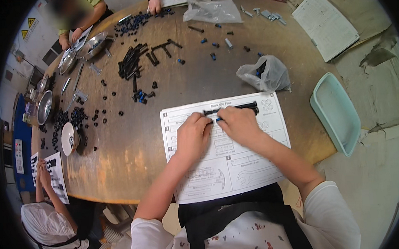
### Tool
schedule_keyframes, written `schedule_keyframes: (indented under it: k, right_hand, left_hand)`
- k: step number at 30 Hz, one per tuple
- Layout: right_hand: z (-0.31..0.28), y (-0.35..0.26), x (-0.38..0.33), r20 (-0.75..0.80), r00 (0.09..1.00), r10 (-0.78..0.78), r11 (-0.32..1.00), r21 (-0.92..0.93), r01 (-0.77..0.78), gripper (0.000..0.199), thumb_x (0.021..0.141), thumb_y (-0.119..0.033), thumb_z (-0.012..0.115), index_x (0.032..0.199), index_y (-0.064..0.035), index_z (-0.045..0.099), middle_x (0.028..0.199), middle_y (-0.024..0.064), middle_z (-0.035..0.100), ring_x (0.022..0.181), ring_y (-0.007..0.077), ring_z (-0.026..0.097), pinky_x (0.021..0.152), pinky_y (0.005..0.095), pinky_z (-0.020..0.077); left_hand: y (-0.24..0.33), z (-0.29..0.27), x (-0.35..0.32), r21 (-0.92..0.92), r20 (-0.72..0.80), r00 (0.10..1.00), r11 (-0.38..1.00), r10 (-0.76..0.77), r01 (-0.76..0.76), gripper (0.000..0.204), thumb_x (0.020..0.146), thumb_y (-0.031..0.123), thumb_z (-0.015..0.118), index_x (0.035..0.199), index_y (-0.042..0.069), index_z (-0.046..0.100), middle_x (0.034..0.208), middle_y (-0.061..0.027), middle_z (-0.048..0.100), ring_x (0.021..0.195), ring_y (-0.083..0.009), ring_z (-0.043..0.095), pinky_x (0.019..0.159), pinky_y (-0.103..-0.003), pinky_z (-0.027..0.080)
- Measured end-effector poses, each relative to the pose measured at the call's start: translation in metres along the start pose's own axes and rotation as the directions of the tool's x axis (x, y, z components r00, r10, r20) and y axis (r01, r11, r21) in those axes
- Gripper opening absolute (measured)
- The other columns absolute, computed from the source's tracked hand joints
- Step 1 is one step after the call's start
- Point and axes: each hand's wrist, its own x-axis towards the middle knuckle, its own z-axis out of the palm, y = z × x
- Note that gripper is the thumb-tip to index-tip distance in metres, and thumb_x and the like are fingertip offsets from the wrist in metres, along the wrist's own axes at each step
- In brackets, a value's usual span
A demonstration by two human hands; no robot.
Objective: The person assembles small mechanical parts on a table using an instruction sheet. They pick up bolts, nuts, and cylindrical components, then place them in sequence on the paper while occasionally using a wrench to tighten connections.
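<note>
On the instruction sheet (227, 145), both hands' fingers (207, 121) pinch a black rod (231, 108) lying left-to-right.

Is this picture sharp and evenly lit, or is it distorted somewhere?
Head view: strong fisheye bending, the table edge curves and the corners are black; soft glare on the tabletop's middle; both hands and the instruction sheet look sharp; one face at top left is blurred.

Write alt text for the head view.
Both hands, left hand and right hand, pinch small black parts over an instruction sheet on a round wooden table strewn with black bolts; other people work at its edge.
</note>
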Motion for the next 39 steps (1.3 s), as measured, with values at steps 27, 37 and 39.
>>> schedule_keyframes:
  k: [27,37,39]
  right_hand:
    - [-0.028,0.021,0.099,-0.015,0.999,0.029,0.959,0.281,-0.023,0.021,0.087,-0.015,0.061,0.104,-0.0045,0.069,0.088,0.0159,0.072,0.084,0.0334,0.069,0.077,0.0444,0.0530]
    - [0.089,-0.070,0.203,0.148,0.983,-0.112,0.977,0.197,0.081,0.025,0.082,-0.018,0.069,0.104,-0.0063,0.068,0.104,0.0137,0.069,0.100,0.0336,0.066,0.086,0.0444,0.0519]
    - [0.092,-0.064,0.204,0.158,0.981,-0.112,0.957,0.283,0.063,0.025,0.082,-0.018,0.071,0.102,-0.0046,0.067,0.101,0.0151,0.070,0.097,0.0337,0.066,0.083,0.0432,0.0520]
  left_hand:
    - [-0.120,-0.083,0.026,0.248,-0.375,0.896,0.905,-0.240,0.346,0.023,0.083,0.017,0.071,0.103,0.006,0.068,0.102,-0.0124,0.064,0.094,-0.0322,0.064,0.082,-0.042,0.052]
    - [-0.151,-0.077,0.027,0.219,-0.274,0.899,0.888,-0.342,0.405,0.018,0.079,0.018,0.077,0.090,0.005,0.070,0.091,-0.0118,0.062,0.079,-0.0271,0.066,0.072,-0.037,0.052]
    - [-0.154,-0.080,0.020,0.077,-0.229,0.879,0.892,-0.419,0.445,0.023,0.079,0.012,0.077,0.099,0.005,0.070,0.091,-0.0104,0.063,0.079,-0.0236,0.066,0.073,-0.035,0.053]
